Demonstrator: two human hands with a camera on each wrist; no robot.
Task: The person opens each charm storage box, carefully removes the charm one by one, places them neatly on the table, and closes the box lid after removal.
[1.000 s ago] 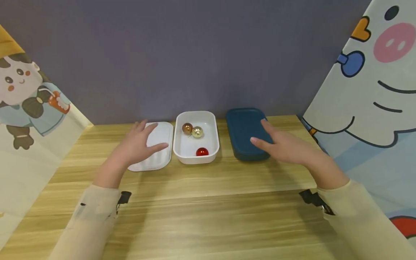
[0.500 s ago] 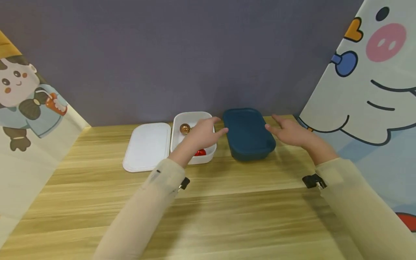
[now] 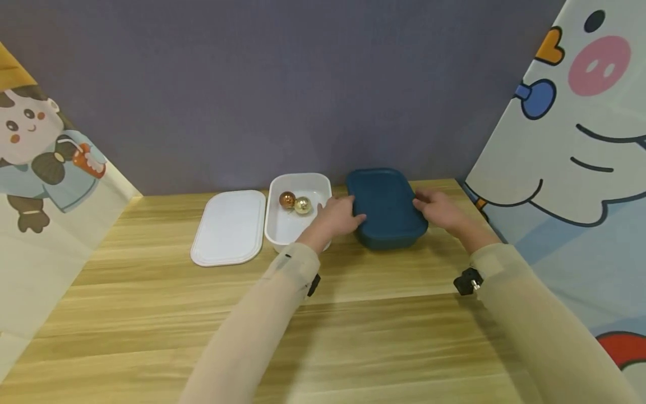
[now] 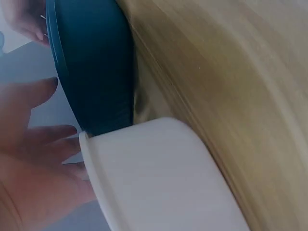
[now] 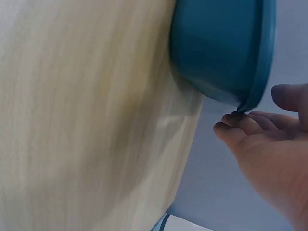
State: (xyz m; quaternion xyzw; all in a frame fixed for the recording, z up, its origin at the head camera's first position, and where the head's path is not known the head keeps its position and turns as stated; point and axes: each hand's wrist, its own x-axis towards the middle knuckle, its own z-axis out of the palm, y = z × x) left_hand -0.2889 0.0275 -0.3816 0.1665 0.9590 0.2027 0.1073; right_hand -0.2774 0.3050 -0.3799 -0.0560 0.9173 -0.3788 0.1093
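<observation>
Left hand (image 3: 338,216) moved rightward, right hand (image 3: 440,211) leftward, flanking blue box (image 3: 386,202)

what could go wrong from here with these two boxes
The left grip overlaps the white box in the head view, so it might bump it and set the gold ball rolling. The right grip is across the blue box from the left; uneven pulling could perhaps tilt that box.

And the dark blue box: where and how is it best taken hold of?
Probably under the rim along both long sides, left hand from the left, right hand from the right: the box sits flat on the table, its rim jutting slightly outward.
</observation>
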